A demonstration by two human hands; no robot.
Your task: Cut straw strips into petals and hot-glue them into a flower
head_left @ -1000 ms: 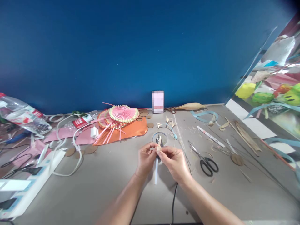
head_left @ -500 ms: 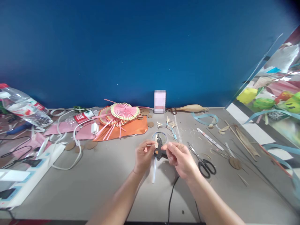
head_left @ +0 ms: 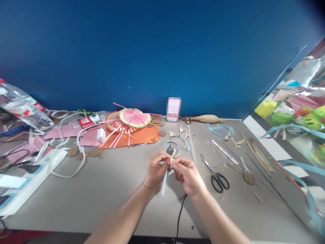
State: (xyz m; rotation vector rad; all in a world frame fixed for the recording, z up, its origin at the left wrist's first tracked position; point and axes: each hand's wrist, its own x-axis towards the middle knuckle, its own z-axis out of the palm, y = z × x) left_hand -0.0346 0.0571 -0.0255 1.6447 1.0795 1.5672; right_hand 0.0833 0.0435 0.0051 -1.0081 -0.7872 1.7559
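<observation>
My left hand (head_left: 156, 171) and my right hand (head_left: 188, 175) meet above the middle of the table, fingertips pinched together on a small cream piece of dried husk (head_left: 173, 154). Its curved tip sticks up between them. Just behind and below lies a black glue gun (head_left: 170, 149), mostly covered by my hands, its nose end over a round clear ring or dish (head_left: 177, 143). A translucent glue stick (head_left: 164, 186) juts toward me from under my left hand. Farther back lies a small sprig of husk flowers with blue wrapping (head_left: 183, 135).
Black-handled scissors (head_left: 216, 179) and a white pen-like stick (head_left: 224, 152) lie right, among husk scraps and a wooden disc (head_left: 248, 178). Pink paper fans (head_left: 134, 119) rest on orange paper (head_left: 152, 135) at back left. A power strip (head_left: 30, 183) and plastic bottles (head_left: 25, 108) are left.
My right hand has moved left and now pinches the husk piece together with my left hand. The husk piece has turned. The view has shifted slightly.
</observation>
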